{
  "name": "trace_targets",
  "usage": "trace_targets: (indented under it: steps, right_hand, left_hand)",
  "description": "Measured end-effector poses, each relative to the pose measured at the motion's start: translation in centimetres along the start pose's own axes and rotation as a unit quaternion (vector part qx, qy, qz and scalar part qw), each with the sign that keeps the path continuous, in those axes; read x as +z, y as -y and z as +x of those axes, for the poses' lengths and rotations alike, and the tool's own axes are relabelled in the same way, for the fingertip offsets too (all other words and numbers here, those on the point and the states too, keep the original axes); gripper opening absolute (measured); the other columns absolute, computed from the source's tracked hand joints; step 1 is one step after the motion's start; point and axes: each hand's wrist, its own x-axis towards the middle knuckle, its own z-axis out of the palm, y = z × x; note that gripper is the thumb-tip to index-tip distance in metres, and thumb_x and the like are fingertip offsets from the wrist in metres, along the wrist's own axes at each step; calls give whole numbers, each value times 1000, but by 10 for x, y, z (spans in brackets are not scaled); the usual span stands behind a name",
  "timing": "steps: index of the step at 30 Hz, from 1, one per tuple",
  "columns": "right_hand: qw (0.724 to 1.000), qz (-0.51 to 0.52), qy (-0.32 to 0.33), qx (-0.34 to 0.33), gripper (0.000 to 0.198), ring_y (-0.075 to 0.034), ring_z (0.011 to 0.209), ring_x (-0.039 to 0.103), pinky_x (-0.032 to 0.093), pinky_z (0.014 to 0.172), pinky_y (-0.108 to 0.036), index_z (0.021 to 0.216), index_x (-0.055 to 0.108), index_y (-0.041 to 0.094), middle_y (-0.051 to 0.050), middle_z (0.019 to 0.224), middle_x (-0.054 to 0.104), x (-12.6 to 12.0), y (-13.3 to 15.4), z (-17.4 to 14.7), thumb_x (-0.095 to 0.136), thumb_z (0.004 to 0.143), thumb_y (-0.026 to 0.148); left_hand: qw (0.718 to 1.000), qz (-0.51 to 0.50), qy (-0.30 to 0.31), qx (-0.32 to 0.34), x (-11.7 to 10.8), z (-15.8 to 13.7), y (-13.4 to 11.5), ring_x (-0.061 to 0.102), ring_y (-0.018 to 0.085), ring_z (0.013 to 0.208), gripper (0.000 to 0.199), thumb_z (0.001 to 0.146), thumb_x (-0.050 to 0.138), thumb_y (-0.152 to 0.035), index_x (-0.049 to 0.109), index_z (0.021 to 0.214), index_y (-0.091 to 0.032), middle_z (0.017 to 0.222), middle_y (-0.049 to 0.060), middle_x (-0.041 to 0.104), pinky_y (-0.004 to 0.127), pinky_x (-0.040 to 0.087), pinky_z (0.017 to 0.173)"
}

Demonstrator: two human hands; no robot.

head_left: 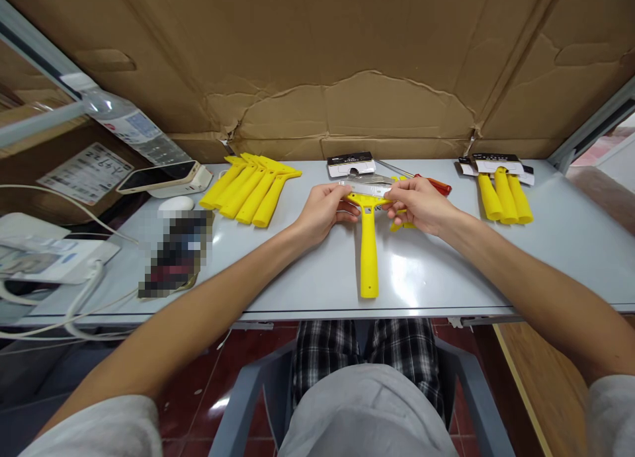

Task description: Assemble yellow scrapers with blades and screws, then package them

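Observation:
A yellow scraper point(369, 252) points its handle toward me in the middle of the table. A flat metal blade point(370, 189) lies across its head. My left hand point(325, 212) pinches the left end of the blade and head, fingers curled beneath. My right hand point(417, 202) is closed on the right end in the same way. Just behind them are more loose metal blades point(367, 178) and a black-and-white card sleeve point(351, 164). A screwdriver with a red handle point(434, 184) lies beyond my right hand, which partly hides some small yellow pieces point(403, 225).
Several yellow handles point(251, 189) lie in a row at the left. At the right are scrapers with card sleeves point(505, 196). A phone point(157, 176), a white mouse point(176, 204), a water bottle point(131, 126) and white cables point(84, 291) occupy the left side. Cardboard point(347, 47) walls the back.

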Motion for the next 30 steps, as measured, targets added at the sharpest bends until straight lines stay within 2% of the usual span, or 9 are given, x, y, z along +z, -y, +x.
trace_targets:
  steps: [7, 11, 17, 23, 26, 30]
  right_hand:
    - [1000, -10, -2, -12, 20, -4, 63, 57, 51, 56, -19, 94, 51, 9, -7, 85, 64, -2, -1, 1, 63, 90, 25]
    - [1000, -2, -3, -13, 21, -5, 65, 59, 53, 58, -21, 95, 51, 9, -8, 88, 64, -2, -2, 2, 62, 90, 26]
    - [999, 32, 12, -17, 25, -9, 78, 68, 57, 63, -20, 100, 48, 10, -8, 91, 64, -4, -1, 3, 65, 87, 23]
    - [999, 52, -11, -13, 23, -6, 73, 66, 61, 69, -21, 100, 47, 9, -5, 83, 59, -1, 1, 1, 63, 87, 18]
    - [998, 60, -28, -19, 28, -7, 73, 66, 59, 64, -21, 109, 52, 10, -4, 88, 60, 1, 1, 0, 65, 86, 18]
    - [997, 53, -33, -35, 49, -7, 74, 67, 59, 64, -23, 131, 52, 19, -3, 92, 61, 0, 0, 0, 66, 85, 18]
  left_hand:
    - [1000, 9, 5, -17, -2, 1, -5, 69, 14, 59, 10, 89, 63, -12, 67, 80, -13, 72, 6, 71, 25, 58, 55]
    - [1000, 6, -2, -12, -2, 1, -5, 70, 13, 60, 14, 90, 63, -9, 66, 77, -12, 68, 4, 69, 23, 56, 53]
    - [1000, 1, -4, -16, 0, 1, -4, 70, 11, 60, 17, 93, 62, -6, 67, 77, -11, 69, 6, 71, 21, 58, 58]
    - [1000, -3, -1, -8, 1, 0, -4, 71, 12, 61, 20, 93, 62, -4, 66, 75, -12, 70, 6, 72, 22, 59, 60]
    - [1000, -1, 2, -6, 1, -1, -4, 71, 12, 61, 20, 94, 62, -4, 67, 76, -12, 70, 6, 73, 22, 59, 61]
    - [1000, -7, 6, -4, -1, 0, -2, 71, 11, 61, 18, 93, 62, -5, 67, 77, -11, 71, 6, 73, 21, 59, 60]
